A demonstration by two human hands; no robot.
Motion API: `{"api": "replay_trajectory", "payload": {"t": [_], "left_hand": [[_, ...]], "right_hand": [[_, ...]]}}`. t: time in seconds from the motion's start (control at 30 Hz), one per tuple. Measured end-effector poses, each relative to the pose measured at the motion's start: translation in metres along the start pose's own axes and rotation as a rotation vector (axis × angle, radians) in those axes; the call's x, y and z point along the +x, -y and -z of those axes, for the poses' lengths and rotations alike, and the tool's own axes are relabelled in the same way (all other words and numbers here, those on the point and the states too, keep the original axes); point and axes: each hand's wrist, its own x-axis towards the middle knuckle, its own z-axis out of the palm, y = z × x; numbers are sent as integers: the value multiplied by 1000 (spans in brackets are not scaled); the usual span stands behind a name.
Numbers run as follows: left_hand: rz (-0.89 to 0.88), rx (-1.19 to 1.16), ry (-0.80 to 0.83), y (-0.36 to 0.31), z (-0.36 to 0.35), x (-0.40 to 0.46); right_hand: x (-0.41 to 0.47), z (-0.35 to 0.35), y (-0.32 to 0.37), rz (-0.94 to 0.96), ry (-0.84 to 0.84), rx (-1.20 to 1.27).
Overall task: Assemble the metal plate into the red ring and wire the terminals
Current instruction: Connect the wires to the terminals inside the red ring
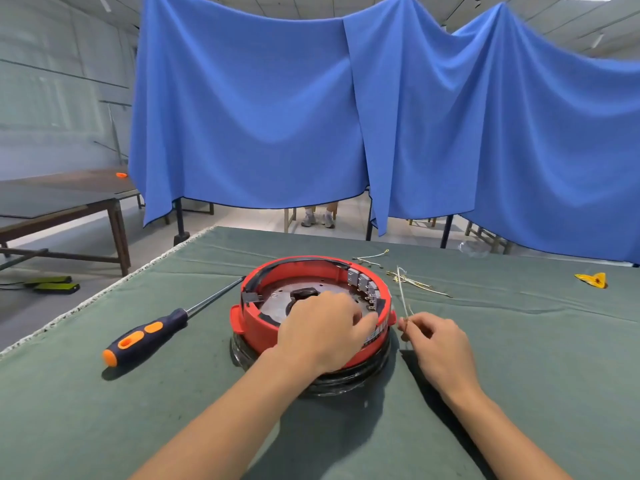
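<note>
Left hand (323, 332) – palm down, fingers curled inside red ring (256, 325) | right hand (434, 339) – pinching wire (403, 296)

Round plastic ring (263, 327) under left hand (323, 332): red, black band along inner rim, on a glossy black base (346, 381). Flat metal plate (277, 299) inside: dull grey. Terminal blocks (363, 284) ahead of left hand: pale grey. Thin wire (403, 294) above right hand (438, 348): pale yellow. Screwdriver (145, 336) left of left hand: dark navy handle, orange inserts, silver shaft. Table cloth (519, 341): plain muted green. Draped curtain (311, 109) beyond: plain bright blue.
</note>
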Motion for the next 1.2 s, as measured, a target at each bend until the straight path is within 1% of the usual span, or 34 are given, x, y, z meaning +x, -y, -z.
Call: {"api": "replay_trajectory", "payload": {"t": [0.1, 0.2, 0.3, 0.43, 0.5, 0.6, 0.63, 0.77, 0.93, 1.0, 1.1, 1.2], "left_hand": [[-9, -56, 80, 9, 3, 1], [55, -171, 193, 27, 12, 4], [138, -225, 255, 36, 15, 6], [136, -254, 182, 31, 16, 11], [161, -415, 165, 23, 20, 13], [253, -838, 130, 12, 27, 16], [269, -925, 118, 10, 28, 16], [275, -1030, 122, 8, 30, 14], [258, -1072, 73, 8, 29, 12], [292, -1070, 45, 7, 29, 13], [350, -1077, 7, 9, 30, 13], [374, -1074, -41, 11, 30, 12]], "right_hand": [[-2, 6, 2, -41, -104, 188], [-1, 11, 10, -105, -161, 380], [3, 24, 24, -115, -128, 558], [10, 48, 52, -95, -15, 831], [13, 56, 63, -98, 66, 993], [11, 53, 71, -160, 202, 1152], [9, 50, 71, -194, 237, 1180], [4, 39, 68, -296, 298, 1168], [2, 33, 69, -322, 366, 1128], [1, 32, 68, -314, 350, 1068], [1, 32, 65, -295, 256, 916], [0, 30, 65, -309, 233, 928]]}}
